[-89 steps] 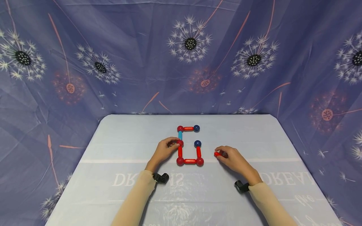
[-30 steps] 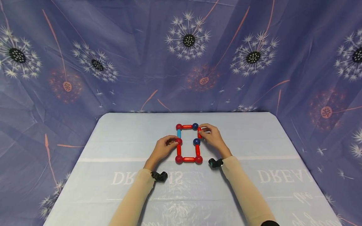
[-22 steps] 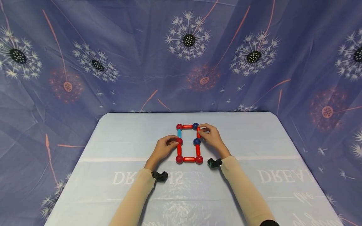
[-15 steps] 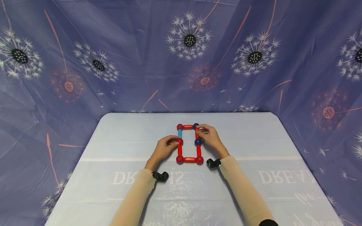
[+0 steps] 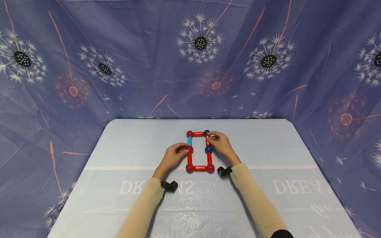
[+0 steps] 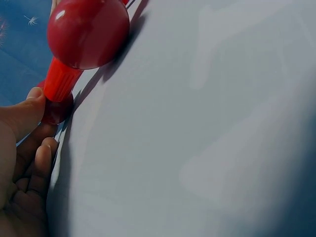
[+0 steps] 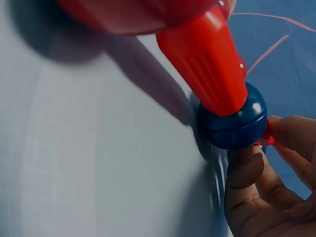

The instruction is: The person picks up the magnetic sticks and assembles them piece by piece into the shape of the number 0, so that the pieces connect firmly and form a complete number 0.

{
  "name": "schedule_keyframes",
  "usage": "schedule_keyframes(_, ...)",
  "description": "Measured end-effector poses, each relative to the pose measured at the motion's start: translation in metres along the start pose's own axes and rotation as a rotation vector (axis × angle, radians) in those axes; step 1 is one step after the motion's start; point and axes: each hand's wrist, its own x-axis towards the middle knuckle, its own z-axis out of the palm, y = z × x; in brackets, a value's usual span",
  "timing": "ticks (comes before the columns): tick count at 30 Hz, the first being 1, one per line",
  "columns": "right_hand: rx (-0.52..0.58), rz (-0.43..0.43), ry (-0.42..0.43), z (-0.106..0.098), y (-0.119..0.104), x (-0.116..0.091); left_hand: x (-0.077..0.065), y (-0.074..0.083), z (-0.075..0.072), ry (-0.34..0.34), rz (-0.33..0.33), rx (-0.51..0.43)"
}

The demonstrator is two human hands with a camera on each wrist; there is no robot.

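Observation:
A rectangle of balls and short rods lies on the table. Red balls form its left side and lower corners, like the lower right ball point(image 5: 210, 168); dark blue balls sit on its right side, one of them the middle right ball point(image 5: 208, 149). Most rods are red; the upper left rod point(image 5: 189, 141) is light blue. My left hand point(image 5: 172, 156) pinches the middle left red ball point(image 5: 189, 149). My right hand point(image 5: 221, 145) pinches the upper right red rod point(image 5: 207, 140), which spans the two blue balls. In the right wrist view its fingers point(image 7: 291, 133) partly hide that rod.
The frame stands on a white-covered table point(image 5: 253, 205) with pale printed lettering. Behind it hangs a purple-blue cloth point(image 5: 143, 66) with dandelion patterns. Small black cameras point(image 5: 224, 171) are strapped to both wrists.
My right hand has brought the red rod from the right of the frame to between the two blue balls, and the rod now lines up with them. My left hand keeps its place.

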Motion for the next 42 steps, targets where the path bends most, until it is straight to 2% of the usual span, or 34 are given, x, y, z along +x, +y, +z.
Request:
schedule_keyframes(7,-0.038,0.009,0.011,0.002,0.003,0.002,0.0,0.0,-0.001,0.003,0.008,-0.001)
schedule_keyframes(18,-0.012,0.064,0.002,0.002,0.004,-0.001,0.001,0.0,-0.001,-0.013,0.023,-0.003)
schedule_keyframes(27,-0.002,0.066,0.008,0.003,0.008,-0.001,0.001,-0.001,-0.001,-0.013,-0.006,-0.005)
schedule_keyframes(35,0.016,0.056,0.0,0.005,0.012,0.001,0.001,-0.002,-0.001,-0.009,0.02,-0.028)
schedule_keyframes(42,0.03,0.081,-0.003,0.005,0.012,0.0,0.0,-0.003,0.0,-0.003,0.032,-0.023)
